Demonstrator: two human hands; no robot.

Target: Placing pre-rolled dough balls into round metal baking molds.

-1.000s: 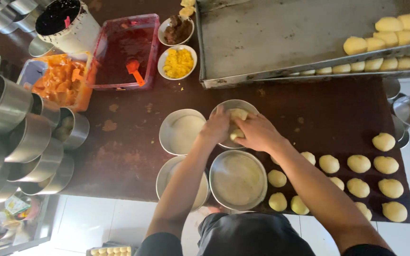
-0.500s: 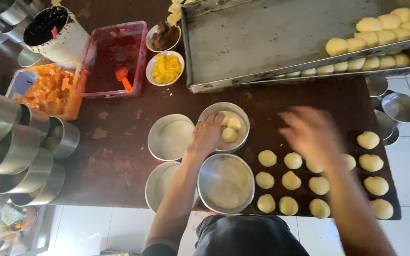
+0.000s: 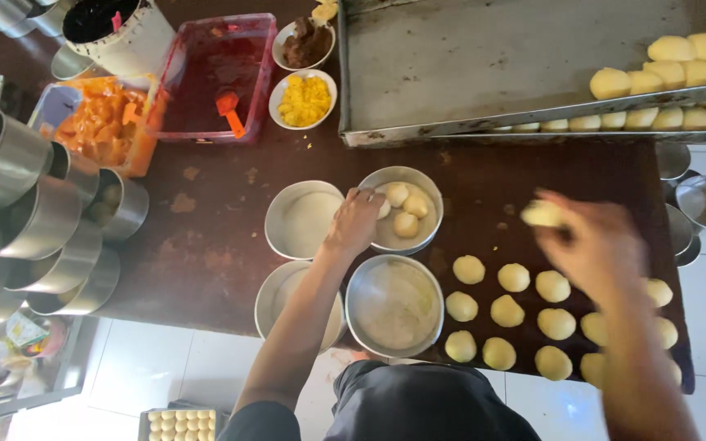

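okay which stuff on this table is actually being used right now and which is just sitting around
In use: left hand on the round pan holding dough balls; right hand holding a dough ball; loose dough balls.

Idle: red tub, yellow filling bowl, stacked tins.

Round metal pan (image 3: 418, 237): shallow, silver, upright on the dark brown worktop, left hand (image 3: 355, 222) gripping its near-left rim. It holds 3 pale yellow dough balls (image 3: 406, 211), smooth and round, grouped in the upper left part of the pan. 1 further dough ball (image 3: 542, 214), same colour, blurred, is pinched in the right hand (image 3: 590, 241), raised above the worktop right of the pan.
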